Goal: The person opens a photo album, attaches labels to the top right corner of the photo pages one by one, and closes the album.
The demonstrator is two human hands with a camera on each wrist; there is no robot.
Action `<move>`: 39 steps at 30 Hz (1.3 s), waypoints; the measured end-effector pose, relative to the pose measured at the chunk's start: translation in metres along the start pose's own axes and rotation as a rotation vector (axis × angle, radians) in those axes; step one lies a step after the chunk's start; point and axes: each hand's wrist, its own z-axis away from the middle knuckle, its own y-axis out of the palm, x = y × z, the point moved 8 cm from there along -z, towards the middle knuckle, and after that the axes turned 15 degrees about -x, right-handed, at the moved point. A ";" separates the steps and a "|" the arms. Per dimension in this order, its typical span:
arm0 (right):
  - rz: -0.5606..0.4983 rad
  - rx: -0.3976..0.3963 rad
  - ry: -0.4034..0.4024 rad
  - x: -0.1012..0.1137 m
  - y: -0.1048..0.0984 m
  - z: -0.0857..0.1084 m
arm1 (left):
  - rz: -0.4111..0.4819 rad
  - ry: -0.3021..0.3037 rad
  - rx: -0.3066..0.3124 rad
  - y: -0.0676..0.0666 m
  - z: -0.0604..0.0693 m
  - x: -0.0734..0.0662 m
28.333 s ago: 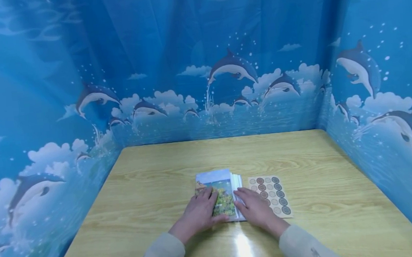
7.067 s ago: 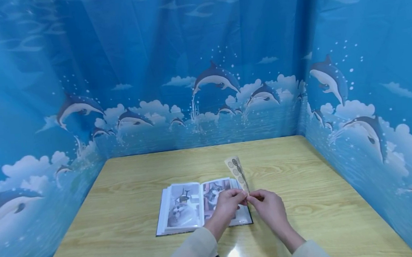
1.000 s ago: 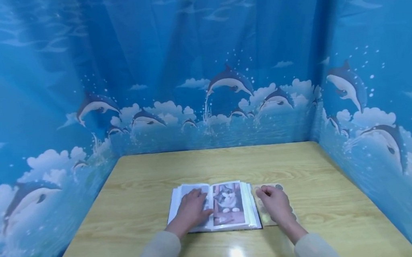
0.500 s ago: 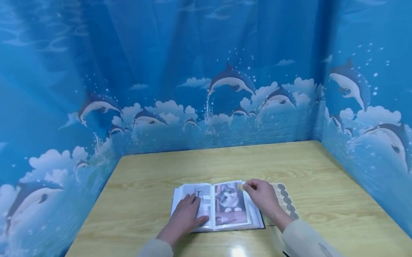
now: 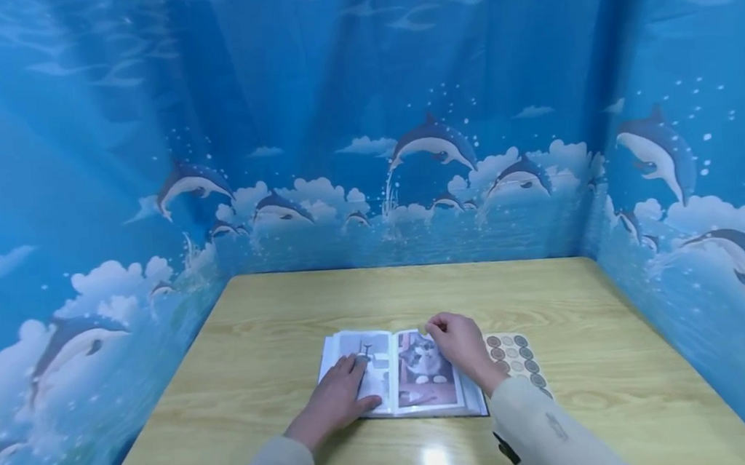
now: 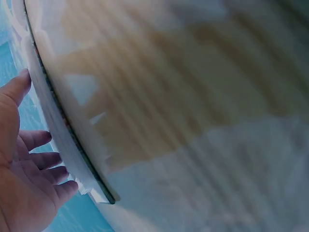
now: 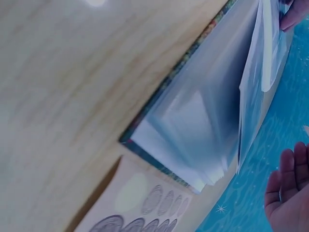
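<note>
An open photo album [image 5: 393, 399] lies on the table, with a cat photo [image 5: 426, 374] on its right page. My left hand [image 5: 336, 399] rests on the left page, fingers spread; the left wrist view shows that hand [image 6: 34, 169] at the album's edge [image 6: 72, 130]. Above the top of the cat photo, my right hand [image 5: 463, 346] pinches a small yellowish round sticker [image 5: 422, 329]. In the right wrist view the right hand [image 7: 292, 193] shows at the edge, its fingertips partly cut off, beside the fanned album pages [image 7: 193, 125].
A sheet of round stickers [image 5: 515, 356] lies just right of the album, partly under the right forearm's line. The wooden table [image 5: 275, 328] is bounded at the back and sides by a blue dolphin-print curtain [image 5: 321, 251].
My right hand has moved left from the sticker sheet to the top of the cat photo, with the sticker in its fingers. My left hand has slid slightly down the left page.
</note>
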 end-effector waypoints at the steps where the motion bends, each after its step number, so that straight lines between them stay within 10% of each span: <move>1: 0.007 0.006 -0.009 0.002 0.003 -0.001 | -0.001 0.001 -0.001 0.000 0.001 0.000; 39: 0.177 0.142 -0.297 0.026 0.088 -0.023 | 0.006 -0.013 0.044 0.000 0.003 -0.004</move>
